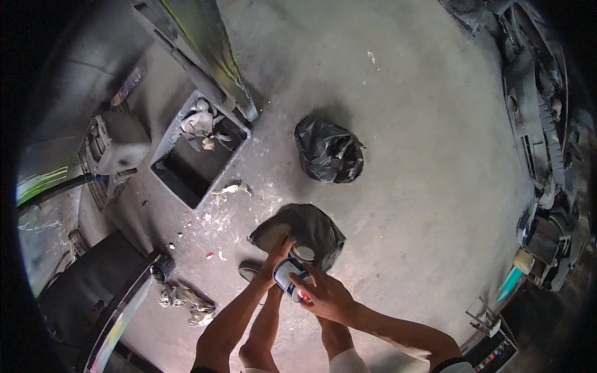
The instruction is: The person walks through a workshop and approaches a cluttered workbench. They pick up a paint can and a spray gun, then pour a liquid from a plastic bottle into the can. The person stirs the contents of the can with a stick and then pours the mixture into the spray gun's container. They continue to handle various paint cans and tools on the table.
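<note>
A metal can (288, 274) with a blue, white and red surface is held low in front of me, between both hands. My left hand (277, 260) wraps around its left and far side. From the right, my right hand (324, 297) grips the can near its red part (303, 294). Just beyond the can shows a round, pale disc-like end (303, 253); whether it belongs to the same can I cannot tell. Under and beyond my hands lies a dark plastic bag or sheet (320, 231) on the floor. Fingers partly hide the can.
Ahead on the grey floor (423, 155) stands a black plastic bag (329, 149). A grey-rimmed bin (158, 160) with rags sits left. Beside it are a panel (211, 46) and a dusty container (124, 143). Dark scrap parts (535, 112) line the right. A shoe (249, 269) is near my left hand.
</note>
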A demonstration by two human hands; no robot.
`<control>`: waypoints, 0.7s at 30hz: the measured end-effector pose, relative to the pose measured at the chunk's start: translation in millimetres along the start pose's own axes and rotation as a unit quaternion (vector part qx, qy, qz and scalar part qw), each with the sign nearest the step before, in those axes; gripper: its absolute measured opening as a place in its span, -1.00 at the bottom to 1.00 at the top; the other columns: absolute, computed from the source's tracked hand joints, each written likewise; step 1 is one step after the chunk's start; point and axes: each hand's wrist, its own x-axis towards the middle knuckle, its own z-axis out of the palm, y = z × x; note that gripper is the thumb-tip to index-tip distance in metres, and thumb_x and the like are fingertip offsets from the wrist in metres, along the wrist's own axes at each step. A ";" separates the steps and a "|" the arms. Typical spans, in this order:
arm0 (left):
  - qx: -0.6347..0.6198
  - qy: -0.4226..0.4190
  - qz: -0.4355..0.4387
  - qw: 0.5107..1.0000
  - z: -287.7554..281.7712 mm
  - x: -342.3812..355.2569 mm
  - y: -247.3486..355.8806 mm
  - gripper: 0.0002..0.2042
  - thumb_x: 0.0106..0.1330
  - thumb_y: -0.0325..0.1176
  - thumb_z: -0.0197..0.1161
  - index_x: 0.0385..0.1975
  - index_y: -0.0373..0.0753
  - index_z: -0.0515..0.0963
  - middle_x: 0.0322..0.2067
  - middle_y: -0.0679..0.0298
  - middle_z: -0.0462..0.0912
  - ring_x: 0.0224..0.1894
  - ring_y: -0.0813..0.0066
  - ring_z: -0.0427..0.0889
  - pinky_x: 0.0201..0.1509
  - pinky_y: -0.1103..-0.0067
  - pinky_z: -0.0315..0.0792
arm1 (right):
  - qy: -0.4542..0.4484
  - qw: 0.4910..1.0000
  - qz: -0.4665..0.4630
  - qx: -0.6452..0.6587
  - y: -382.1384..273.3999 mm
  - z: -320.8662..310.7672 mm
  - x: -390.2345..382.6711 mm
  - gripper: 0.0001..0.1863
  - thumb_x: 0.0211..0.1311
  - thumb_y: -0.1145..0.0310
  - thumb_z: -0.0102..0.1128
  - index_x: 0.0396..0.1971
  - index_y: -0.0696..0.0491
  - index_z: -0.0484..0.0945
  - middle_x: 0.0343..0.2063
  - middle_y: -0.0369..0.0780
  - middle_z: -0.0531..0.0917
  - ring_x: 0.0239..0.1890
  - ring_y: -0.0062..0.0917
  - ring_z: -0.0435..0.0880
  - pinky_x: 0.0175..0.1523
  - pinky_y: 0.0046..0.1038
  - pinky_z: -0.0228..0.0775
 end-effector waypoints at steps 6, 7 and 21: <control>-0.051 0.180 0.056 0.981 -30.2 -37.8 119.9 -0.28 -0.13 -0.17 0.55 0.08 -0.16 0.36 0.20 -0.10 0.27 0.23 -0.08 0.34 0.27 0.24 0.30 | -0.053 0.987 0.144 0.042 -79.8 -101.5 1.6 -0.14 -0.17 0.09 0.50 0.22 -0.01 0.36 0.07 0.04 0.47 -0.05 -0.12 0.59 0.03 -0.17 0.46; -0.044 0.225 0.099 0.968 -40.4 -39.5 156.0 -0.24 -0.21 -0.19 0.61 0.05 -0.14 0.35 0.21 -0.12 0.25 0.25 -0.11 0.31 0.27 0.21 0.30 | -0.058 0.979 0.189 0.052 -99.3 -128.5 3.1 -0.14 -0.17 0.08 0.50 0.21 0.01 0.37 0.05 0.04 0.48 -0.05 -0.12 0.59 0.03 -0.19 0.46; -0.044 0.469 0.169 0.866 -155.7 -167.0 517.7 -0.24 -0.24 -0.33 0.66 0.00 -0.16 0.32 0.21 -0.04 0.23 0.30 0.11 0.28 0.33 0.32 0.25 | 0.296 0.946 -0.088 0.095 -332.6 -316.8 -53.1 -0.03 -0.29 0.05 0.60 0.14 0.22 0.33 -0.07 0.00 0.47 -0.04 -0.10 0.49 0.08 -0.15 0.37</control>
